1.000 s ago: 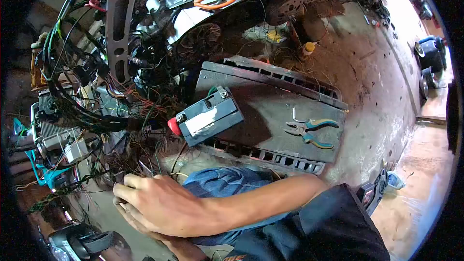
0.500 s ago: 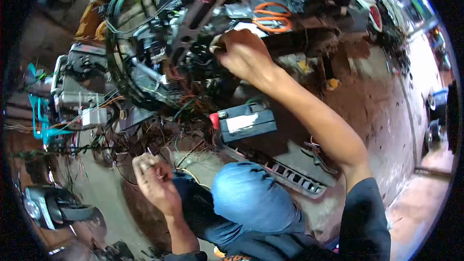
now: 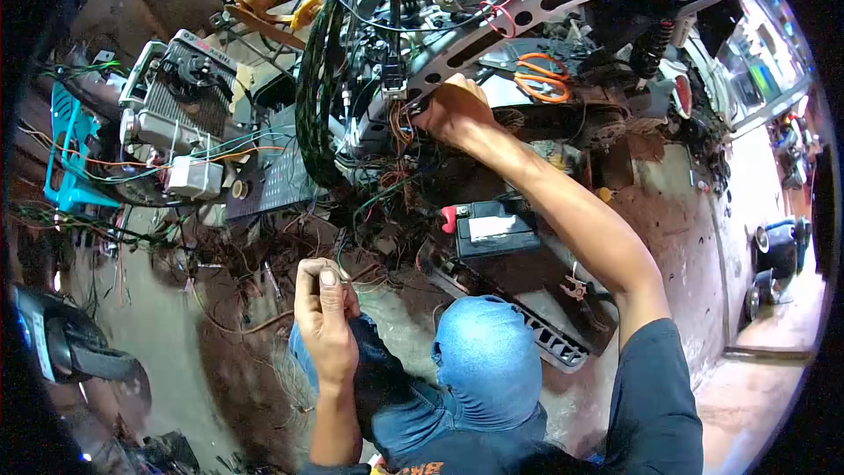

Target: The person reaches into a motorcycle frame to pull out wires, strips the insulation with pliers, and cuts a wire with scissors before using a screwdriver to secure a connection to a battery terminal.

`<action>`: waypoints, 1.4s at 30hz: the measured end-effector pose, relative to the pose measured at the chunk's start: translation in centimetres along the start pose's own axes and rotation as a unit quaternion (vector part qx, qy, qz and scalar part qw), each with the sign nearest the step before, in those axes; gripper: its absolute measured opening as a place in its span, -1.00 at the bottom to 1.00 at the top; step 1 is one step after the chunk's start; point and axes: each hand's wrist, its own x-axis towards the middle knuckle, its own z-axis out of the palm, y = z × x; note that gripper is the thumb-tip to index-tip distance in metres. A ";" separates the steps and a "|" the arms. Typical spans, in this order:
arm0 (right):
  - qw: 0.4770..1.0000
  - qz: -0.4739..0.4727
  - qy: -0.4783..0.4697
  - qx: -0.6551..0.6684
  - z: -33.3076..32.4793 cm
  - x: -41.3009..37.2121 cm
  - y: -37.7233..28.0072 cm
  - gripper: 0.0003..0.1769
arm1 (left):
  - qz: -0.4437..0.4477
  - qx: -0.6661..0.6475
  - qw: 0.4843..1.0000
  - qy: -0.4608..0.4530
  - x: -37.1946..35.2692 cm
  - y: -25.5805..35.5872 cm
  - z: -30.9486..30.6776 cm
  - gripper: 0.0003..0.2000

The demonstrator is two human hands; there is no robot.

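My right hand (image 3: 455, 116) reaches up to the underside of a silver motorcycle frame beam (image 3: 492, 42), beside a cluster of thin reddish-brown wires (image 3: 402, 127). Its fingers are curled, and their tips are hidden, so what they grip does not show. Lower down, my left hand (image 3: 327, 312) is raised above my knee with the thumb pressed against the bent fingers; anything in that pinch is too small to make out. A thick loom of green and black wires (image 3: 318, 79) hangs left of my right hand. Below my right forearm sits a black battery (image 3: 501, 243) with a red terminal cover.
Orange-handled scissors (image 3: 541, 92) lie beyond the beam. A radiator (image 3: 189, 79), a white reservoir (image 3: 195, 178) and a turquoise plastic part (image 3: 66, 154) are at left. A slotted dark rail (image 3: 558, 354) rests near my knee. Loose wires trail across the floor.
The view has shifted, so most things appear farther right. My right hand has gone in closer under the beam by the wires. My left hand's fingers have drawn together into a pinch.
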 end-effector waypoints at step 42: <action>0.961 0.248 -0.113 0.054 -0.7 -3.7 0.8 -0.49 | 0.013 -0.015 0.999 -0.043 -1.8 1.1 -2.0 -0.85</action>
